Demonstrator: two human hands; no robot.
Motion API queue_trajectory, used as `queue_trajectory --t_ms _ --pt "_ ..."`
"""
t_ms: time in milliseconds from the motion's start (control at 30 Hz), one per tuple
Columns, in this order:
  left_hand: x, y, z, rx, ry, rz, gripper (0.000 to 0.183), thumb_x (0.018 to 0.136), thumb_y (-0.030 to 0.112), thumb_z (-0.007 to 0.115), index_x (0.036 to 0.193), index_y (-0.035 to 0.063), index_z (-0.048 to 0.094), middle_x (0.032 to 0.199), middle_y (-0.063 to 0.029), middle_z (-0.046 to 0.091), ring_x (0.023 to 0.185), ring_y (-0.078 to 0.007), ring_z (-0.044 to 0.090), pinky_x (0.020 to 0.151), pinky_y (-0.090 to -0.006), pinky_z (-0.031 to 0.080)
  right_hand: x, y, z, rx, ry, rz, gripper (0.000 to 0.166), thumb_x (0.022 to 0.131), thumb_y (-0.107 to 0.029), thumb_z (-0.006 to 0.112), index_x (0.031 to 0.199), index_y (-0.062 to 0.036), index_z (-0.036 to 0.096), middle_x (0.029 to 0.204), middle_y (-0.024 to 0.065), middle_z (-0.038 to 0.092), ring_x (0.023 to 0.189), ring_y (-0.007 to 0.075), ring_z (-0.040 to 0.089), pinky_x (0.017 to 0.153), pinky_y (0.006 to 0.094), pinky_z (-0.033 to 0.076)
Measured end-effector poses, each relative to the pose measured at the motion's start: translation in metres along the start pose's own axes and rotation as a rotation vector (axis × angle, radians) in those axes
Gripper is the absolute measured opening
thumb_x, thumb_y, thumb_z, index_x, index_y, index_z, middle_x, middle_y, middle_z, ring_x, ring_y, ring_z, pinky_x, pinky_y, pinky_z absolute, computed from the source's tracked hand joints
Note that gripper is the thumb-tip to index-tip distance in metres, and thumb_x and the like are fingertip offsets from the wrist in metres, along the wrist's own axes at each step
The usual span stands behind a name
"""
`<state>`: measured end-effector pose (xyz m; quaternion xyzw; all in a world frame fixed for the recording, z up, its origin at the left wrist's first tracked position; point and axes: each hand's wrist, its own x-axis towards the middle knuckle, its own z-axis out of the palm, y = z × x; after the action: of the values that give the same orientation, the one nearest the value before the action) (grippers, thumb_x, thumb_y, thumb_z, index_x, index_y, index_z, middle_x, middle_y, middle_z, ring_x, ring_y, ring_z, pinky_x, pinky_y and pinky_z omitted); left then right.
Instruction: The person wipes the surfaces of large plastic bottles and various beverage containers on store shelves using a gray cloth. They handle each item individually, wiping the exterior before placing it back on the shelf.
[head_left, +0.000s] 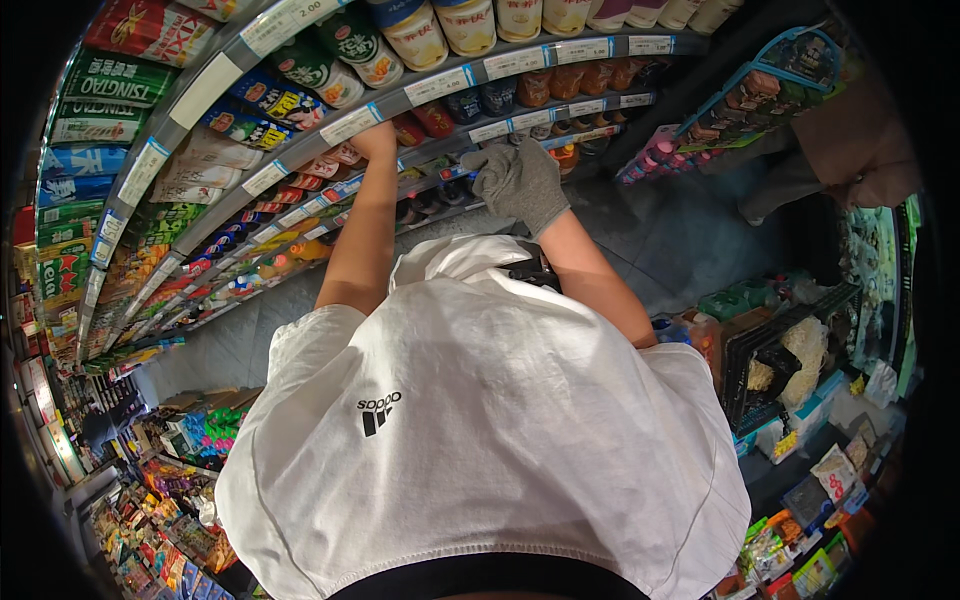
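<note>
My bare left hand (373, 141) reaches into a shelf behind its price rail (351, 124). Its fingers are hidden there, close to red drink containers (407, 129). To the right, my right hand (519, 180) wears a grey knit glove. Its fingers are curled in front of the lower shelves, near a bottle of orange drink (564, 157). Whether anything is inside that curl cannot be made out. Above my hands, green-and-white cans (360, 46) and white-and-yellow bottles (465, 28) stand in a row on an upper shelf.
Beer multipacks (112, 79) line the shelves at left. A blue-edged hanging rack (757, 97) is at upper right, with a person's leg (780, 176) beside it. A black crate (739, 375) holding bagged noodle-like food stands at right. Packaged snacks (161, 525) fill displays at lower left.
</note>
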<state>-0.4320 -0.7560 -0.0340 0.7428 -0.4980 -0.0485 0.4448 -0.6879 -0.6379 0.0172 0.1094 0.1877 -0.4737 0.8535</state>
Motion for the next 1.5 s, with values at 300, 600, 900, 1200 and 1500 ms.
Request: queue_trajectory --t_ms 300,600,900,1200,1500 --pt "0.016 -0.023 -0.011 0.257 -0.317 0.254 0.045 0.086 0.035 0.054 0.122 0.0077 0.052 0.128 -0.0141 0.049 0.12 -0.0328 0.043 0.103 -0.0408 0.027 0.002 -0.001 0.007 -0.013 0.01 0.005 0.071 0.096 -0.042 0.019 0.1 0.0217 0.049 0.051 0.0026 0.042 0.043 0.011 0.04 0.049 0.0253 0.043" --pt "0.008 -0.024 0.005 0.306 -0.148 0.021 0.045 0.089 0.034 0.05 0.125 0.0083 0.049 0.132 -0.0145 0.047 0.122 -0.0325 0.042 0.102 -0.0393 0.03 0.001 0.009 0.023 0.101 0.096 0.061 0.044 0.091 -0.025 0.035 0.097 0.0158 0.049 0.057 0.0044 0.044 0.044 0.0093 0.034 0.042 0.0206 0.034" --pt "0.015 -0.038 0.005 0.163 -0.333 0.158 0.046 0.086 0.039 0.052 0.121 0.0093 0.053 0.13 -0.0152 0.048 0.12 -0.0345 0.044 0.1 -0.0425 0.033 0.003 0.008 0.02 0.057 0.055 -0.005 0.038 0.091 -0.025 0.036 0.093 0.0105 0.05 0.07 0.0131 0.056 0.044 0.0103 0.037 0.042 0.0216 0.036" --pt "0.008 -0.012 -0.008 0.287 -0.255 -0.028 0.044 0.086 0.036 0.053 0.121 0.009 0.053 0.128 -0.0155 0.05 0.118 -0.0344 0.046 0.097 -0.0409 0.036 0.006 0.014 0.021 0.064 0.063 -0.034 0.035 0.09 -0.023 0.036 0.092 0.0089 0.051 0.077 0.0182 0.059 0.046 0.011 0.044 0.042 0.0224 0.039" --pt "0.012 -0.024 -0.006 0.185 -0.292 0.17 0.047 0.085 0.038 0.053 0.123 0.0099 0.052 0.127 -0.0158 0.051 0.118 -0.0353 0.046 0.097 -0.0406 0.036 0.006 0.017 0.022 0.079 0.069 -0.06 0.033 0.09 -0.022 0.037 0.091 0.007 0.051 0.077 0.0195 0.06 0.047 0.0122 0.045 0.043 0.0221 0.041"
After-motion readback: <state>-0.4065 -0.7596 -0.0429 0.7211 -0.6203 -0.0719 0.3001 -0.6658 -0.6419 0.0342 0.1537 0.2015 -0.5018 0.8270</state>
